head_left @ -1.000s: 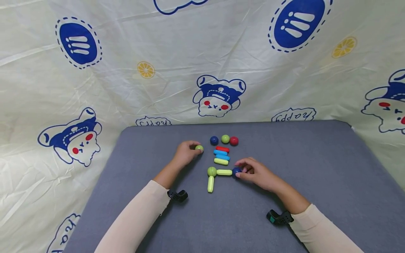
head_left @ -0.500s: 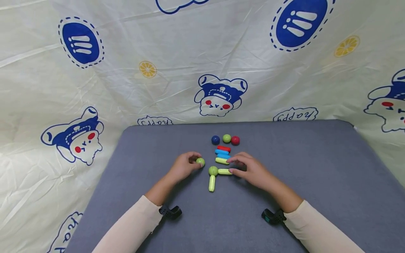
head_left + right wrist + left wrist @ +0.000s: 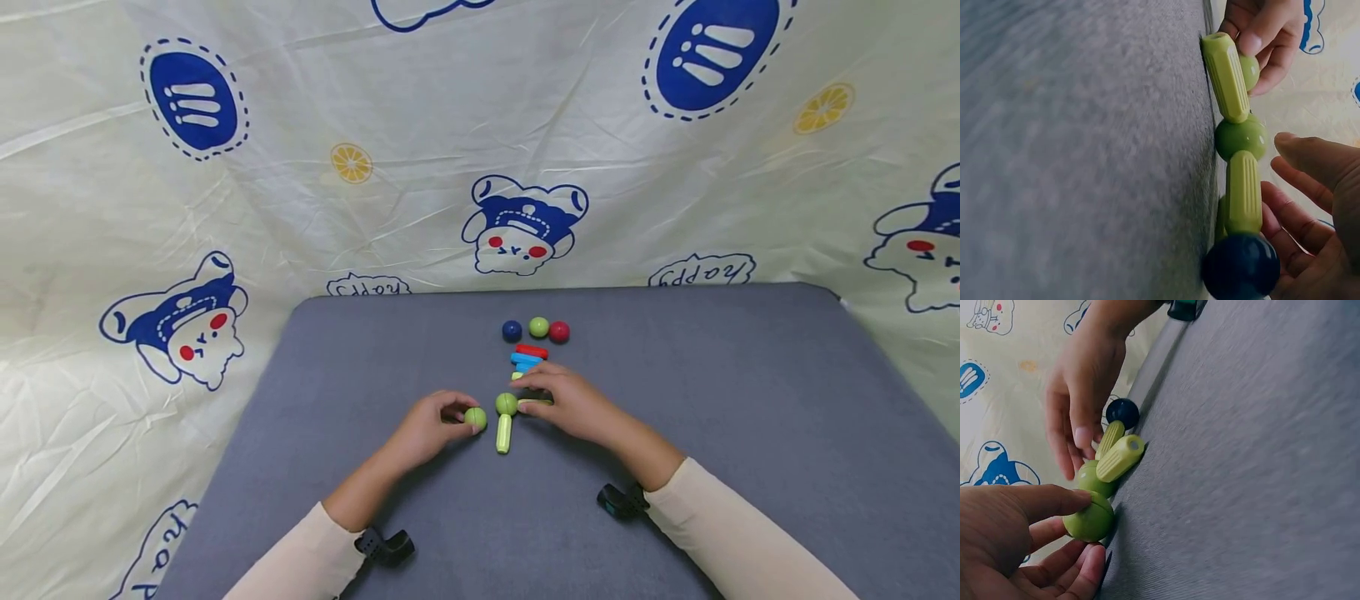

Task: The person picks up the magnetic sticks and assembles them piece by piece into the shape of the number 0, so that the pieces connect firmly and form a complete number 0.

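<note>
Underneath stretches a grey table (image 3: 720, 383). The right hand (image 3: 568, 404), thumb and fingers parted, is beside two yellow-green sticks (image 3: 503, 435), contact unclear; the left hand (image 3: 429, 429) pinches a green ball (image 3: 475, 419) just left of the green corner ball (image 3: 507, 404) joining the sticks. A dark blue ball (image 3: 1241, 267) caps one stick.

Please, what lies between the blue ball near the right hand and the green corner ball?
A yellow-green stick lies between the blue ball and the green corner ball, as the right wrist view shows.

Long cream sleeves (image 3: 738, 525) end at black wristbands (image 3: 390, 547).
</note>
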`<state>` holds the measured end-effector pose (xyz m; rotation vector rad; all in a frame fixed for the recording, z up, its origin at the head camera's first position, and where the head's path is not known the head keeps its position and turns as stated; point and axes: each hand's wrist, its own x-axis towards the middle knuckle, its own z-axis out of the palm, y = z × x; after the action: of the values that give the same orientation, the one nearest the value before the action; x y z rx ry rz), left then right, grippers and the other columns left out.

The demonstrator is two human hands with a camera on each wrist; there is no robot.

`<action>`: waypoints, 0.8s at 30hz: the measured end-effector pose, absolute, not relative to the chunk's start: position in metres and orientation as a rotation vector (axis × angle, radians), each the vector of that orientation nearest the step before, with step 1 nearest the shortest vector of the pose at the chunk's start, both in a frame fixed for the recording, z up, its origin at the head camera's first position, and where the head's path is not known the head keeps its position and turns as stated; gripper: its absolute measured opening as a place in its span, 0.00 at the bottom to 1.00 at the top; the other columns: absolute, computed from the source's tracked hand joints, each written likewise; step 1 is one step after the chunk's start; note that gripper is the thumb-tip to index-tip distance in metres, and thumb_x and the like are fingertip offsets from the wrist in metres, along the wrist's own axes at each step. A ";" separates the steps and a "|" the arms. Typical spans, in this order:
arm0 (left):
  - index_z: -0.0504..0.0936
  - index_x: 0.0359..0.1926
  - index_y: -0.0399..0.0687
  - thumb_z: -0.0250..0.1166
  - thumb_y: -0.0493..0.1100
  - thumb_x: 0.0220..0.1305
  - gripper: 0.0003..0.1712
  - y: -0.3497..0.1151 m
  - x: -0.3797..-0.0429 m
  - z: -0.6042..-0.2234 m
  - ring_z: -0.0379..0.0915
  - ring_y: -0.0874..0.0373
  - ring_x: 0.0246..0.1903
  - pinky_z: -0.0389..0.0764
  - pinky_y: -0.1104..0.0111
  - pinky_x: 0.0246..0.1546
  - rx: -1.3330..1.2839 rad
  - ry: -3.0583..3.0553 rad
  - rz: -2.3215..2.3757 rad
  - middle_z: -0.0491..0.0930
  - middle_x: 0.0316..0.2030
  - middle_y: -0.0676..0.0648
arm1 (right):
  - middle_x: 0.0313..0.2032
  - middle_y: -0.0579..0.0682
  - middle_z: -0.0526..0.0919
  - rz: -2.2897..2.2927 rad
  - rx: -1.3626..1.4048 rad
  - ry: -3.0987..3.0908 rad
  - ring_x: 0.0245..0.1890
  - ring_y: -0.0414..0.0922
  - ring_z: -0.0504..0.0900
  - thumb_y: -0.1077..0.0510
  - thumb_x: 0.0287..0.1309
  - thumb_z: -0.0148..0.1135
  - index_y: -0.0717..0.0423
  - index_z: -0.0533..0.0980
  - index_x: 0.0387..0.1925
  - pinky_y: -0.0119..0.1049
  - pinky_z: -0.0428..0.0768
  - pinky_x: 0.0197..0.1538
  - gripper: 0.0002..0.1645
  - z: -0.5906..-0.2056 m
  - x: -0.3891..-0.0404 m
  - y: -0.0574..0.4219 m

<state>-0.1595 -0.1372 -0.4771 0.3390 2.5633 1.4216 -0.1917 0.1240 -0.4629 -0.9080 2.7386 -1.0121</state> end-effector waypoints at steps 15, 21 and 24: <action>0.86 0.47 0.45 0.75 0.39 0.57 0.16 -0.144 -0.137 -0.475 0.80 0.63 0.39 0.79 0.74 0.40 0.443 2.348 1.406 0.86 0.41 0.47 | 0.52 0.48 0.84 -0.973 -0.906 2.723 0.52 0.45 0.82 0.53 0.65 0.67 0.49 0.83 0.53 0.48 0.80 0.58 0.16 -0.466 -0.193 0.109; 0.86 0.47 0.43 0.76 0.37 0.57 0.16 -0.139 -0.130 -0.478 0.80 0.61 0.42 0.81 0.75 0.41 0.509 2.296 1.454 0.83 0.45 0.43 | 0.51 0.49 0.85 -0.999 -0.908 2.727 0.51 0.45 0.83 0.55 0.66 0.66 0.51 0.83 0.53 0.48 0.80 0.58 0.15 -0.466 -0.193 0.108; 0.85 0.49 0.42 0.76 0.37 0.57 0.17 -0.134 -0.128 -0.479 0.80 0.59 0.42 0.82 0.75 0.42 0.536 2.280 1.455 0.83 0.46 0.42 | 0.51 0.48 0.85 -0.999 -0.910 2.734 0.51 0.45 0.82 0.55 0.66 0.66 0.50 0.83 0.52 0.48 0.80 0.58 0.15 -0.467 -0.193 0.108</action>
<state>-0.1275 -0.1340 -0.4790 0.5362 2.2797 1.4550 -0.1928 0.1078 -0.4670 -0.9099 2.7336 -0.9993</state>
